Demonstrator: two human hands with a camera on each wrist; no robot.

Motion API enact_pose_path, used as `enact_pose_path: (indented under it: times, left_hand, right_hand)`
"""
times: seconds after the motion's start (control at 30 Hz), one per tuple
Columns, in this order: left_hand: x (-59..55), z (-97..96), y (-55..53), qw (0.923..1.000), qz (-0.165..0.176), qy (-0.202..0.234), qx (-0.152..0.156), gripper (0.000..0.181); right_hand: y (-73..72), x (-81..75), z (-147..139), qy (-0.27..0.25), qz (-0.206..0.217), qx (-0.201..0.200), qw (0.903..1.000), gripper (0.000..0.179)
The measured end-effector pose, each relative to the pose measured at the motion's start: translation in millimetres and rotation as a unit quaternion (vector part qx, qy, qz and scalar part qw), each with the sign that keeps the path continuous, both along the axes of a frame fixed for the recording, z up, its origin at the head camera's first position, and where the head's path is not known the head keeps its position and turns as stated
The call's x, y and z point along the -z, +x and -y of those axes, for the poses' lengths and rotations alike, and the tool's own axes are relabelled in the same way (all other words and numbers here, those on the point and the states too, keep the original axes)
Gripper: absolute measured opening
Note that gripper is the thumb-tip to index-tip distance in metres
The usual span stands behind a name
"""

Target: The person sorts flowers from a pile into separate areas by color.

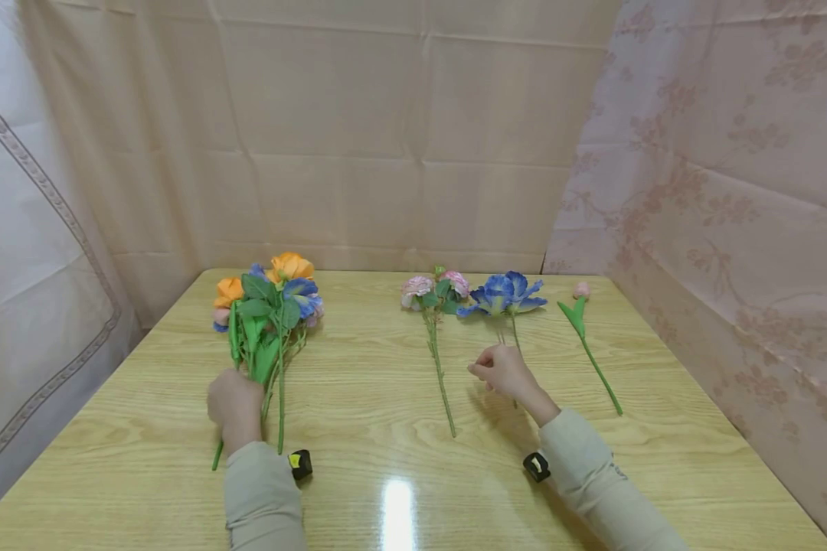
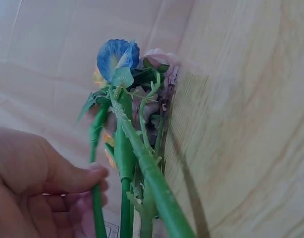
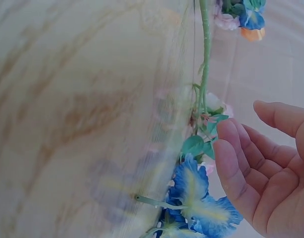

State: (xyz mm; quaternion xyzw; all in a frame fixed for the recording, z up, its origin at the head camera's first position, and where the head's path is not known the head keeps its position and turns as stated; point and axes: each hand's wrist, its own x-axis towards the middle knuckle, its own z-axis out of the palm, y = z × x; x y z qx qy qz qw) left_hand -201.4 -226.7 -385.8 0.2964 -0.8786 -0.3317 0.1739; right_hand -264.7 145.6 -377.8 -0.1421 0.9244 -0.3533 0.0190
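At the table's left lies a bunch of artificial flowers (image 1: 258,306) in orange, blue and pink. My left hand (image 1: 236,405) pinches a smooth green flower stem (image 2: 97,210) at the bunch's left side, between thumb and fingers. Thicker green stems (image 2: 152,173) run beside that hand. My right hand (image 1: 506,373) holds nothing; its fingers are loosely bent, with a gap to the thumb in the right wrist view. It hovers over the stem of a blue flower (image 1: 501,295). Left of this hand lies a branch of pink flowers (image 1: 416,289) with green leaves.
A single pink tulip (image 1: 582,292) with a green stem lies at the right of the wood-grain table (image 1: 358,383). Behind the table hangs a beige curtain (image 1: 331,115), and a floral cloth (image 1: 744,191) hangs along the right side.
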Motion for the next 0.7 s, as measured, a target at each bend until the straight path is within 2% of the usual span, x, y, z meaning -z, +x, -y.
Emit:
enact_pose_path:
  times: [0.27, 0.4, 0.57, 0.7]
  left_hand:
    - [-6.6, -2.7, 1.0, 0.9953, -0.074, -0.001, -0.061, 0.026]
    - [-11.4, -3.1, 3.0, 0.9914, -0.100, -0.003, -0.084, 0.020]
    - [-23.2, -6.4, 3.2, 0.9883, -0.130, 0.003, -0.079, 0.014]
    - [-35.9, -13.9, 2.0, 0.9815, -0.181, 0.004, -0.064, 0.015]
  right_hand:
    - [-1.2, 2.4, 0, 0.001, -0.003, -0.005, 1.0000, 0.017]
    - [-1.4, 3.1, 0, 0.002, -0.001, -0.006, 1.0000, 0.017]
    - [-0.2, 2.6, 2, 0.008, -0.004, -0.006, 0.9999, 0.017]
    - [0.6, 2.6, 3, 0.010, -0.007, -0.007, 0.9999, 0.017]
